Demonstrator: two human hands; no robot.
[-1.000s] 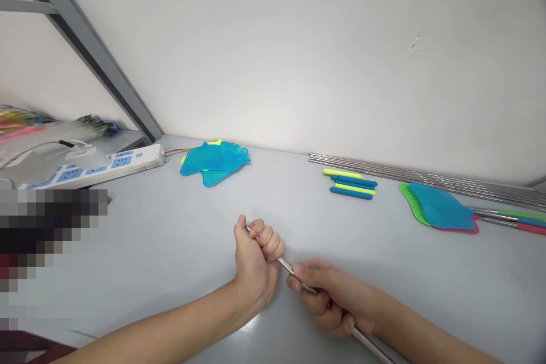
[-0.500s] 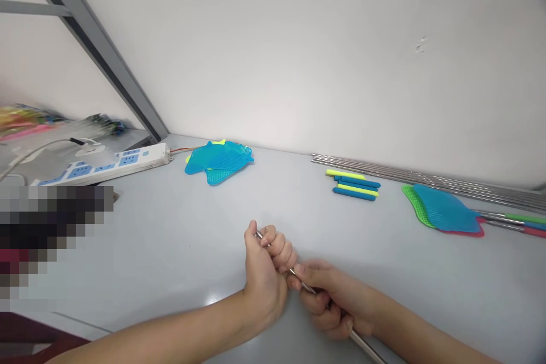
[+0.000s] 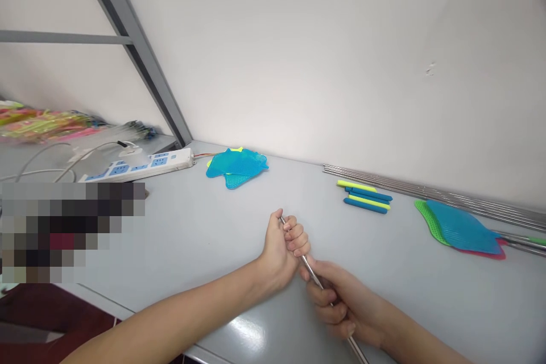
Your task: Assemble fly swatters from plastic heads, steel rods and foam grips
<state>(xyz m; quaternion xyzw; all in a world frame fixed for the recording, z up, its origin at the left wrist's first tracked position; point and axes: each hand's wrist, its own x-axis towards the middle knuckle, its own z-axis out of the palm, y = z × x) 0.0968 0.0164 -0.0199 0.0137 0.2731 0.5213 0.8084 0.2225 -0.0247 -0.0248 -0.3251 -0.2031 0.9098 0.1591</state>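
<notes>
A thin shiny metal rod (image 3: pixel 357 350) slants across the lower middle of the view, above the grey table. Near its upper end, my left hand (image 3: pixel 285 250) is closed round it, thumb up, with the rod's tip showing beside the thumb. My right hand (image 3: pixel 341 304) grips the same rod lower down, its fingers wrapped underneath. A short stretch of bare metal shows between the two hands. The rod's lower end runs out of the picture at the bottom.
Blue and yellow fly swatter heads (image 3: pixel 239 168) lie at the back, beside a white power strip (image 3: pixel 173 162). Yellow and blue plastic tubes (image 3: pixel 367 199), loose metal rods (image 3: pixel 384 183) and swatters with rods attached (image 3: pixel 460 227) lie to the right. A pixelated patch covers the left.
The camera has turned, so the table things appear farther right and lower. Both hands still hold the rod, with slightly more metal showing between them.
</notes>
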